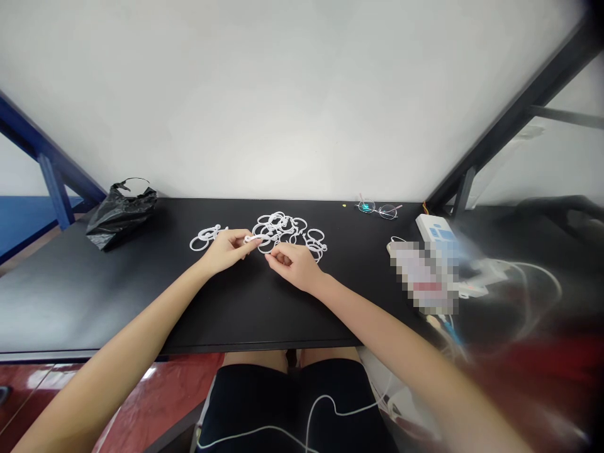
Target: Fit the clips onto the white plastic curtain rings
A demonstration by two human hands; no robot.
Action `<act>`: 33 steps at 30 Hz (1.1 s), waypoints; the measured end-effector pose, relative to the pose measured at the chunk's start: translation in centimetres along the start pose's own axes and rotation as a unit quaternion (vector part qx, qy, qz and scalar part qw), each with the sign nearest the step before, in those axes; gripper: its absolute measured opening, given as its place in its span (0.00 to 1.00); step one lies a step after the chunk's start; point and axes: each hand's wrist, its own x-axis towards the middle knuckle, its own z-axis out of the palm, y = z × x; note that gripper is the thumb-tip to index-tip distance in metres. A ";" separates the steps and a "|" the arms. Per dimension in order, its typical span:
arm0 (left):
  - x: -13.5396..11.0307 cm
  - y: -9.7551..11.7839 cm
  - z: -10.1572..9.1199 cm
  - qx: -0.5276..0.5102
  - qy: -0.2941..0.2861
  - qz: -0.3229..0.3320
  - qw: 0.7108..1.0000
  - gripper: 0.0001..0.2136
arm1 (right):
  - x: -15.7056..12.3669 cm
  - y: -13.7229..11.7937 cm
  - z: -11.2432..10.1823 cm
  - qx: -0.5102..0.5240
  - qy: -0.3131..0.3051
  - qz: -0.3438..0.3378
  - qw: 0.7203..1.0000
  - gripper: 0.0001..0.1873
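While both our forearms reach forward from the lower corners and angle inward, our hands nearly meet above the matte black rectangular tabletop [226,314]. Our left hand [229,248] lies palm down, wrist slightly bent, with the thumb and fingers pinching a thin white plastic-looking ring piece [255,238] that points toward the right hand. Our right hand [296,263] is turned partly on its side, its fingers curled in and its thumb and forefinger close together; we cannot tell whether anything is caught between them. Just beyond our hands, near the middle of the tabletop, we have a tangled heap of white plastic-looking rings [278,220], and left of our left hand sits a smaller cluster of similar white rings [206,235]. Farther left stands a crumpled glossy black plastic bag [123,217]; toward the back right rest thin-framed clear eyeglasses [380,209], near the plain white wall [302,100].
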 end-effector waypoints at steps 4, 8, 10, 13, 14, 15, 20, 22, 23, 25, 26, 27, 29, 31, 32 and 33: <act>0.0 -0.1 0.2 -0.011 0.005 -0.006 1.000 0.16 | 0.0 0.0 0.0 -0.001 -0.005 0.010 1.000 0.09; 0.0 -0.3 0.2 -0.048 -0.008 -0.010 0.999 0.19 | 0.1 0.3 0.1 0.018 -0.011 0.021 1.000 0.07; 0.0 -0.3 0.2 -0.054 -0.013 -0.004 0.998 0.18 | 0.0 0.4 0.1 0.028 -0.018 0.021 0.999 0.14; 0.0 -0.4 0.3 -0.047 -0.013 0.006 0.999 0.18 | 0.0 0.5 0.2 0.037 -0.030 0.012 0.999 0.17; 0.0 -0.3 0.3 -0.043 -0.010 0.011 0.999 0.17 | 0.0 0.6 0.2 0.038 -0.030 0.007 0.999 0.16; 0.0 -0.3 0.4 -0.038 -0.008 0.020 0.999 0.16 | -0.1 0.6 0.3 0.038 -0.027 0.003 0.999 0.16; -0.3 0.5 0.6 0.044 0.015 0.118 0.992 0.12 | -0.2 0.7 0.5 0.046 0.008 0.007 0.999 0.22; -0.4 0.9 0.8 0.091 0.045 0.155 0.983 0.11 | -0.1 0.8 0.6 0.045 0.015 -0.007 0.999 0.22; -0.5 1.0 1.0 0.111 0.059 0.169 0.978 0.10 | -0.1 0.9 0.6 0.044 0.019 -0.020 0.999 0.20; -0.5 1.0 1.2 0.138 0.074 0.196 0.968 0.09 | 0.0 1.0 0.6 0.043 0.031 -0.044 0.998 0.17; -0.5 1.0 1.3 0.144 0.072 0.208 0.965 0.08 | 0.0 1.1 0.6 0.041 0.040 -0.049 0.997 0.16; -0.5 1.0 1.4 0.145 0.067 0.219 0.962 0.08 | 0.1 1.1 0.6 0.036 0.050 -0.052 0.997 0.14; -0.5 0.9 1.5 0.147 0.052 0.232 0.960 0.07 | 0.1 1.1 0.6 0.018 0.069 -0.054 0.996 0.12; -0.5 0.9 1.6 0.150 0.042 0.236 0.959 0.07 | 0.1 1.0 0.5 -0.003 0.085 -0.056 0.995 0.10; -0.5 0.9 1.7 0.150 0.041 0.236 0.959 0.06 | 0.2 0.9 0.5 -0.009 0.090 -0.059 0.994 0.09; -0.6 0.9 1.7 0.147 0.040 0.236 0.960 0.06 | 0.2 0.9 0.5 -0.012 0.094 -0.061 0.994 0.09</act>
